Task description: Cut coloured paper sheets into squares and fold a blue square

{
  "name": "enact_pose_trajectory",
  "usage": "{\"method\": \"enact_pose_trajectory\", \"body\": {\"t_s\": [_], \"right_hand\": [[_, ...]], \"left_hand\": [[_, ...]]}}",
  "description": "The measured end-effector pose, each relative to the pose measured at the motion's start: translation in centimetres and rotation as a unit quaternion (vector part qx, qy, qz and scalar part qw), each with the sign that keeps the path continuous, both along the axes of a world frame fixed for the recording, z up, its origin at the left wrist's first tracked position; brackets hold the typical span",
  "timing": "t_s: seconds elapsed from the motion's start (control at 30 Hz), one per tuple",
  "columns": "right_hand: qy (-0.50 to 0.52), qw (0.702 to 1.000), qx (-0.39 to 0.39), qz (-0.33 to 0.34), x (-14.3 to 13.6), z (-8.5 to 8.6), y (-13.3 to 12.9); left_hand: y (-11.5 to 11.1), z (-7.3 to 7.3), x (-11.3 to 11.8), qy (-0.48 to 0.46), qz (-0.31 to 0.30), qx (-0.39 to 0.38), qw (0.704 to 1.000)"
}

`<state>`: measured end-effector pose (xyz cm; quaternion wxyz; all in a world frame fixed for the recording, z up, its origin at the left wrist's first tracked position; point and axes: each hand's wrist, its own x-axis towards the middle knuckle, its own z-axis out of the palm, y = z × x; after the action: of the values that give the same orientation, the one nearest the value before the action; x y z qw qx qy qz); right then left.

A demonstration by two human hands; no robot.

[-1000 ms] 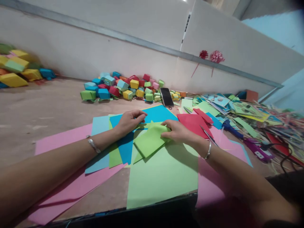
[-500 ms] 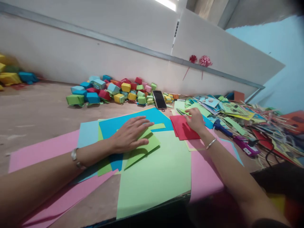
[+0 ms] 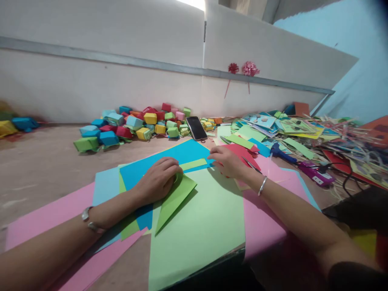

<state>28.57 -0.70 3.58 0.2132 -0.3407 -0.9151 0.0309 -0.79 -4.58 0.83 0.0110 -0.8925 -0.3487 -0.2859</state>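
Note:
My left hand (image 3: 159, 180) curls its fingers around the upper edge of a bright green folded paper (image 3: 178, 198), which bends up slightly beside the fingers. Under it lie a pale green sheet (image 3: 206, 226) and a blue sheet (image 3: 190, 149). A narrow green strip (image 3: 194, 163) rests just right of my left fingers. Over the right edge of the pale green sheet is my right hand (image 3: 226, 161), its fingers partly spread with nothing seen in them. Dark pointed blades (image 3: 252, 165), like scissors, show behind it on red paper (image 3: 242, 153).
Colourful small paper boxes (image 3: 121, 125) are heaped along the wall beside a phone (image 3: 196, 128). At right are a blue glue gun (image 3: 282, 152), a purple power socket (image 3: 315, 173) and piles of cards and sticks. Pink sheets (image 3: 263, 226) lie near the front edge.
My left hand went from lying flat to curling round the green paper's edge. My right hand moved left from the red paper toward the strip, and the dark blades came into sight.

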Motion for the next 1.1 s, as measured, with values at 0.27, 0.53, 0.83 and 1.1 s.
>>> {"method": "enact_pose_trajectory", "body": {"t_s": [0.27,0.53,0.83,1.1], "right_hand": [[-0.018,0.994,-0.015,0.104,-2.4,-1.3,-2.5],[-0.149,0.98,-0.013,0.133,-3.3,0.4,-3.3],[-0.215,0.972,0.037,0.083,-3.7,1.2,-3.5],[-0.285,0.904,-0.061,-0.314,4.2,7.4,-1.3]], "left_hand": [[0.3,0.2,-0.6,-0.022,0.054,-0.073,0.996],[-0.5,-0.3,-0.7,-0.048,-0.003,-0.042,0.998],[-0.5,1.0,-1.4,-0.171,0.087,0.032,0.981],[-0.4,1.1,-1.5,-0.079,0.143,0.088,0.983]]}}
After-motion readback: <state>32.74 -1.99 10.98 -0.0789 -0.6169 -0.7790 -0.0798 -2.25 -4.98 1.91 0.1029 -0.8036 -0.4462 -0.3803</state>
